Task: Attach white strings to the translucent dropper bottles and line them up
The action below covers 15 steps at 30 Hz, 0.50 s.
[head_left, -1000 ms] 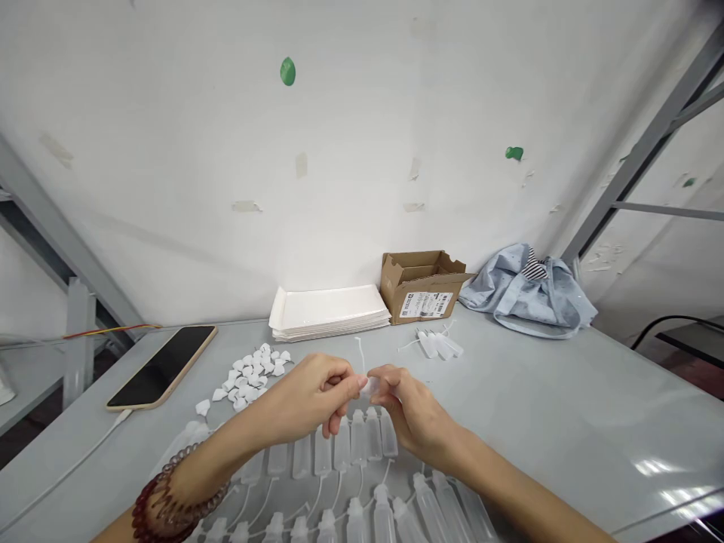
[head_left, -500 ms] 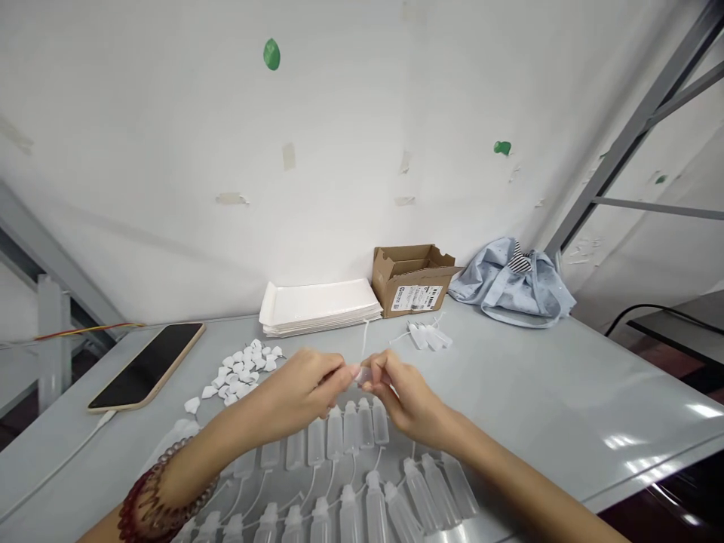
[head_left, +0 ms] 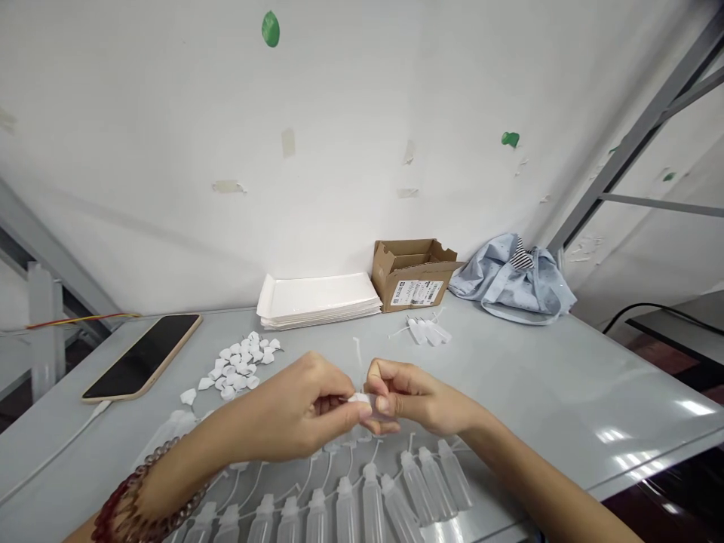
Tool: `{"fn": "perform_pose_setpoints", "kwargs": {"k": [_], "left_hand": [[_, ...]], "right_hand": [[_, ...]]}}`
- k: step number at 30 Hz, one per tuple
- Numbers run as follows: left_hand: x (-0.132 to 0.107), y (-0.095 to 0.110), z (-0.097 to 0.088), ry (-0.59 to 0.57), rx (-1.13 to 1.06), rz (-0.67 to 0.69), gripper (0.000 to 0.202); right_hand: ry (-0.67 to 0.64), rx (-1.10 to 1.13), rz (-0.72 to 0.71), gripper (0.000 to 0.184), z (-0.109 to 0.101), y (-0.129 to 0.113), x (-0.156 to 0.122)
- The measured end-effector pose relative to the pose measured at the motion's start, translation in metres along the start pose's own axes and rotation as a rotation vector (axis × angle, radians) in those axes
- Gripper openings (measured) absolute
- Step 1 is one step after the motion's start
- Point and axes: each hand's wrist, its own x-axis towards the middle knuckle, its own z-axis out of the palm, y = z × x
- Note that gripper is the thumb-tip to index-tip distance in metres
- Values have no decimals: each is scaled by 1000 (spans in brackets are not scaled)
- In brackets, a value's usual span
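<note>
My right hand (head_left: 421, 396) is closed round a small translucent squeeze bottle (head_left: 374, 406), held sideways above the table. At the bottle's left end, my left hand (head_left: 305, 415) pinches its white cap (head_left: 356, 397) between thumb and fingers. A thin white strap (head_left: 357, 354) sticks up behind the hands. Below them lie several similar bottles (head_left: 373, 505) in rows, with white tops and thin straps; my hands and left forearm hide part of the back row. Left of my left hand is a heap of loose white caps (head_left: 240, 367), some with thin metal tips.
A phone (head_left: 144, 358) on a charging cable lies at the left. Along the wall are a stack of white trays or envelopes (head_left: 320, 298), an open cardboard box (head_left: 415, 283) and a light blue cloth bag (head_left: 512, 283). Several capped bottles (head_left: 430, 332) lie before the box.
Both hands have come slightly lower and closer to me. The white cap now shows at the bottle's end in my left fingers, and my right hand has turned round the bottle.
</note>
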Motion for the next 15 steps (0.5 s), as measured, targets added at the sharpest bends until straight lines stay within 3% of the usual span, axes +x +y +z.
{"fn": "perform_pose_setpoints", "kwargs": {"k": [4,7,11,13,15], "left_hand": [[-8,17,2,-39,107,110,31],[-9,22,3,-29,134,93,28],[-1,6,5,72,107,-49,41],[2,-3,5,83,79,-86,44],[4,-8,4,62,81,-84,44]], "right_hand": [[-165,293,175,40,-9,13,1],[-172,298,160,40,-9,14,1],[-2,76,-41,34,-5,2,3],[94,-28,-78,33,-5,0,5],[95,-32,-66,34,-7,1,6]]}}
